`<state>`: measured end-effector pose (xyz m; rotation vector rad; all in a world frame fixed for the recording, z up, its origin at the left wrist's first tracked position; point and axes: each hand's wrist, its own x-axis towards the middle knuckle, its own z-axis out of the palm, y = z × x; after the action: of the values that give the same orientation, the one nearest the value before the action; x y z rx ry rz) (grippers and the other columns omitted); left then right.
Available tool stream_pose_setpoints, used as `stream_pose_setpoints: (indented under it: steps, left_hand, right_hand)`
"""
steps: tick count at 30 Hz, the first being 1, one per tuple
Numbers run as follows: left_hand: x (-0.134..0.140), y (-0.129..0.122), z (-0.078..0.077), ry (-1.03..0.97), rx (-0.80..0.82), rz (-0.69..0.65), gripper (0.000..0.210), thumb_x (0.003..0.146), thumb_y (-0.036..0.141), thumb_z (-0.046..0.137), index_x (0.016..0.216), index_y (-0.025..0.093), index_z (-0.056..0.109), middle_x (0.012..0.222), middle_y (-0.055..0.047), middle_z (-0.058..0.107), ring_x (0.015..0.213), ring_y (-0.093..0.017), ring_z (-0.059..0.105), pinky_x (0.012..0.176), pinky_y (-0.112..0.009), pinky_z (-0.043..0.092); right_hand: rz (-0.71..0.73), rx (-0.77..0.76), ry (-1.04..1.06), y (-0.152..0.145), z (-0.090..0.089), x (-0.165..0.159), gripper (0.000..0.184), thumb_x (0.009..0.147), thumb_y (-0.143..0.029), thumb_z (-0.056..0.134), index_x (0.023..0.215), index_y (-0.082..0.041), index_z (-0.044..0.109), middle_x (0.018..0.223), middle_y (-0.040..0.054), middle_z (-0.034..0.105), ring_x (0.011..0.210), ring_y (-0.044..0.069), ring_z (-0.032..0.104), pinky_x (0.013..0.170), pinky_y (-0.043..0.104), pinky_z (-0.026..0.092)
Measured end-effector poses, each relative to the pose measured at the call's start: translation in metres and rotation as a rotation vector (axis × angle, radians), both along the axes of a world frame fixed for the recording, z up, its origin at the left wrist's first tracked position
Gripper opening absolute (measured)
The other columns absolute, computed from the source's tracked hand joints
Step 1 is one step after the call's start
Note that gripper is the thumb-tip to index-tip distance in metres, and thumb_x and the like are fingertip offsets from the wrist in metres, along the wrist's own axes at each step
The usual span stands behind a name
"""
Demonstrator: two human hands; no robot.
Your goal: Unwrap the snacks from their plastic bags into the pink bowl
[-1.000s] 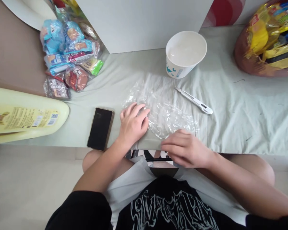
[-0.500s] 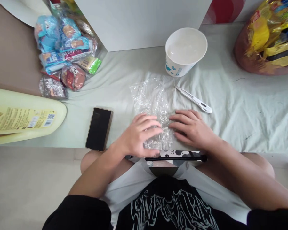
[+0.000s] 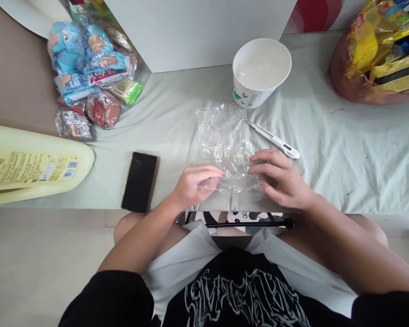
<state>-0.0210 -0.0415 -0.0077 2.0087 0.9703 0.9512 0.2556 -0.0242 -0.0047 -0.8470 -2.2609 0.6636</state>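
Observation:
A crinkled clear plastic bag (image 3: 225,141) lies on the pale green cloth, its near edge lifted or folded up. My left hand (image 3: 199,182) pinches that near edge at the left, fingers closed with film between thumb and fingers. At the bag's right side is my right hand (image 3: 282,179), its fingers apart and curved, fingertips close to the film. Beyond my right fingers a white utility knife (image 3: 274,140) rests at a slant. Behind it stands a white paper tub (image 3: 261,68) with blue-green print.
A black phone (image 3: 140,181) lies to the left, beside a large pale yellow bottle (image 3: 37,165) on its side. Wrapped snacks (image 3: 85,72) are piled at the back left. A bowl of yellow packets (image 3: 347,77) stands back right, and a white box (image 3: 197,36) at the back.
My left hand has closed on the bag's near edge. The bag has shifted right, and its near end has come up. My right hand has moved slightly right with fingers more spread.

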Motion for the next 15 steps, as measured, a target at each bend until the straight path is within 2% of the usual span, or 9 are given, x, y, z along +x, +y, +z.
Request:
stream_pose_setpoints:
  steps: [2, 4, 6, 8, 9, 11, 13, 15]
  left_hand:
    - [0.000, 0.002, 0.007, -0.113, -0.186, -0.004, 0.023, 0.099, 0.026, 0.054, 0.095, 0.018, 0.076, 0.094, -0.008, 0.081, 0.084, -0.017, 0.077, 0.074, -0.030, 0.063]
    - [0.001, 0.002, 0.013, -0.159, -0.314, -0.066, 0.027, 0.100, 0.032, 0.055, 0.092, 0.018, 0.077, 0.090, -0.007, 0.081, 0.081, -0.017, 0.077, 0.072, -0.029, 0.062]
    - [0.002, 0.001, 0.014, -0.184, -0.404, -0.106, 0.031, 0.100, 0.038, 0.055, 0.091, 0.017, 0.078, 0.087, -0.008, 0.081, 0.078, -0.018, 0.077, 0.069, -0.029, 0.062]
    - [0.001, 0.000, 0.010, -0.237, -0.457, -0.045, 0.036, 0.100, 0.044, 0.055, 0.091, 0.016, 0.077, 0.085, -0.009, 0.080, 0.073, -0.018, 0.076, 0.064, -0.029, 0.062]
    - [0.000, 0.000, 0.007, -0.276, -0.460, 0.010, 0.040, 0.099, 0.048, 0.054, 0.092, 0.016, 0.077, 0.085, -0.010, 0.080, 0.072, -0.018, 0.076, 0.062, -0.029, 0.062]
    - [-0.001, 0.002, 0.000, -0.335, -0.388, 0.085, 0.048, 0.093, 0.060, 0.058, 0.098, 0.016, 0.077, 0.089, -0.011, 0.080, 0.077, -0.021, 0.077, 0.065, -0.031, 0.063]
    - [-0.001, 0.004, -0.005, -0.308, -0.256, 0.067, 0.060, 0.080, 0.070, 0.069, 0.107, 0.017, 0.075, 0.098, -0.012, 0.080, 0.088, -0.024, 0.077, 0.075, -0.034, 0.064]
    - [0.001, 0.006, -0.006, -0.182, -0.151, 0.047, 0.057, 0.076, 0.064, 0.076, 0.108, 0.018, 0.075, 0.103, -0.011, 0.080, 0.092, -0.025, 0.077, 0.080, -0.035, 0.063]
  right_hand:
    - [0.023, -0.006, 0.050, -0.002, 0.003, -0.002, 0.039, 0.087, -0.028, 0.058, 0.126, -0.023, 0.058, 0.133, 0.0131, 0.063, 0.130, 0.033, 0.057, 0.107, 0.056, 0.047]
    - [0.003, 0.009, 0.071, -0.004, 0.003, -0.007, 0.051, 0.085, -0.035, 0.065, 0.132, -0.022, 0.053, 0.135, 0.0145, 0.063, 0.140, 0.036, 0.049, 0.112, 0.060, 0.042]
    - [-0.010, 0.012, 0.077, -0.006, 0.002, -0.013, 0.041, 0.086, -0.035, 0.068, 0.124, -0.023, 0.057, 0.121, 0.0111, 0.072, 0.135, 0.034, 0.055, 0.111, 0.057, 0.044]
    - [0.008, -0.006, 0.091, -0.007, 0.001, -0.018, 0.017, 0.091, -0.027, 0.063, 0.108, -0.024, 0.062, 0.096, 0.0042, 0.076, 0.109, 0.026, 0.070, 0.100, 0.047, 0.053]
    - [0.003, -0.025, 0.094, -0.007, 0.001, -0.019, 0.009, 0.092, -0.022, 0.060, 0.101, -0.025, 0.063, 0.087, 0.0015, 0.075, 0.093, 0.021, 0.073, 0.091, 0.041, 0.056]
    - [-0.069, -0.092, 0.087, -0.008, 0.002, -0.021, 0.009, 0.092, -0.017, 0.057, 0.094, -0.024, 0.063, 0.078, -0.0004, 0.073, 0.073, 0.016, 0.070, 0.072, 0.031, 0.058]
    - [-0.196, -0.161, 0.069, -0.008, 0.004, -0.022, 0.008, 0.091, -0.018, 0.058, 0.092, -0.023, 0.065, 0.078, 0.0003, 0.074, 0.068, 0.015, 0.069, 0.061, 0.027, 0.054]
    - [-0.283, -0.182, 0.067, -0.008, 0.006, -0.021, 0.007, 0.091, -0.021, 0.058, 0.091, -0.023, 0.065, 0.077, 0.0006, 0.074, 0.067, 0.015, 0.069, 0.059, 0.027, 0.053]
